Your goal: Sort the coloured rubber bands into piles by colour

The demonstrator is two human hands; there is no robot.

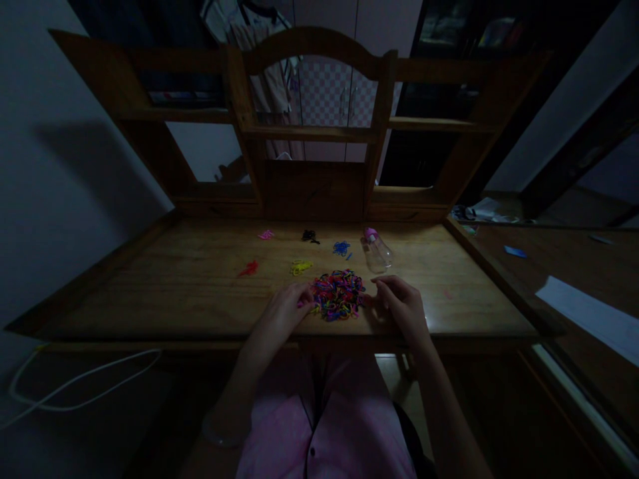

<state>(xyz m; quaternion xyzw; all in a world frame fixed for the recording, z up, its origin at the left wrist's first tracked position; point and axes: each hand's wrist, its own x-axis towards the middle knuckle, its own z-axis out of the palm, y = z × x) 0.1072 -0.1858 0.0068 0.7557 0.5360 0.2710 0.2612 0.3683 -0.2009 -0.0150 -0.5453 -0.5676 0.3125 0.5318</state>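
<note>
A heap of mixed-colour small elastic bands (338,294) lies near the front edge of a wooden desk (190,293). My left hand (284,311) touches the heap's left side with fingers curled, pinching at the bands. My right hand (402,305) rests at the heap's right side, fingers bent and close together. Farther back lie small sorted piles: pink (265,234), black (309,236), blue (341,249), red (248,268) and yellow (300,267).
A clear plastic bottle with a pink cap (377,251) lies on its side behind my right hand. A wooden shelf unit (314,133) stands at the desk's back. A white cable (74,382) hangs at lower left. Papers (589,313) lie on the surface to the right.
</note>
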